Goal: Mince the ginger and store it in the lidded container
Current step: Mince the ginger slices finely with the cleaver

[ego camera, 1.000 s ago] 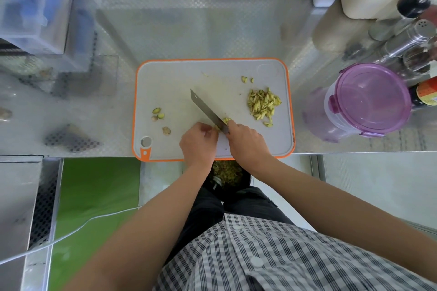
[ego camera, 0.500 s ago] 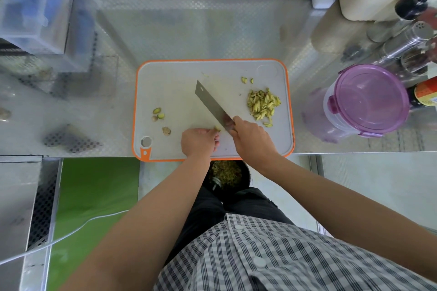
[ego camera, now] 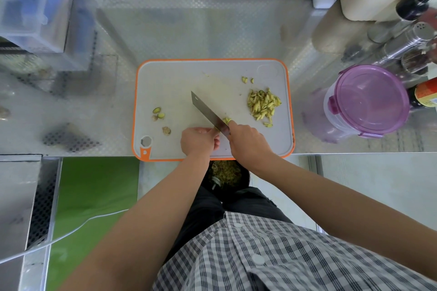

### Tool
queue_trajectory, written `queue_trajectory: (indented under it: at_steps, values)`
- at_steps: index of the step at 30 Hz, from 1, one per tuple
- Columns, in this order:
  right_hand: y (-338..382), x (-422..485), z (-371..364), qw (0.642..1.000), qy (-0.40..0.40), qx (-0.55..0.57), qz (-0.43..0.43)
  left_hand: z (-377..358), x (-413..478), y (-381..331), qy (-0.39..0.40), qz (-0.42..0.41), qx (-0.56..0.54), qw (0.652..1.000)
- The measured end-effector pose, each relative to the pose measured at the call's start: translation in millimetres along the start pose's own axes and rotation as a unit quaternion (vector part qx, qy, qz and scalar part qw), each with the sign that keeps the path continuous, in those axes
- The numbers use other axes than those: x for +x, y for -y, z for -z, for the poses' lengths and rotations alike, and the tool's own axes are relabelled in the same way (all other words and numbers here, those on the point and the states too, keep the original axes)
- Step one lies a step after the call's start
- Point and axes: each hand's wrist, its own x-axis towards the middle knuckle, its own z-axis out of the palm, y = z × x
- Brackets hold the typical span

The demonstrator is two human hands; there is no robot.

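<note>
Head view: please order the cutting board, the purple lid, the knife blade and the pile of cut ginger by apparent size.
1. cutting board
2. purple lid
3. knife blade and pile of cut ginger: about alike; blade longer, pile wider.

No text can be read; the red label point(ego camera: 427, 94) on the dark bottle point(ego camera: 413, 102) is too blurred.

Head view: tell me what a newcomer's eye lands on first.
The orange-rimmed board sits at centre, where the right hand holds a knife and the left hand pinches a ginger piece at the blade. A ginger pile lies on the board's right, and a purple-lidded container stands right of it.
</note>
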Motion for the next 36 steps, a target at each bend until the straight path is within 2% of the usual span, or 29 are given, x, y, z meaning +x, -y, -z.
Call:
queue_trajectory:
  at_steps: [7, 13, 21, 36]
  values:
    - [-5.6, 0.3, -4.6, 0.999, -0.021, 0.032, 0.01, -1.3, 13.7, 4.1, 0.042, 0.045, -0.002, 0.998]
    - [-6.7, -8.2, -3.1, 0.998, -0.04, 0.019, 0.039, -0.2, 5.1, 6.8, -0.011, -0.018, 0.013, 1.0]
    - [-8.2, -6.1, -3.2, 0.999, -0.023, -0.017, 0.041, -1.2, 6.0, 5.3, 0.009, -0.005, -0.003, 1.0]
    - [-3.7, -3.5, -7.2, 1.0, -0.011, -0.007, 0.026, -0.2, 2.3, 5.2, -0.001, -0.014, -0.002, 1.0]
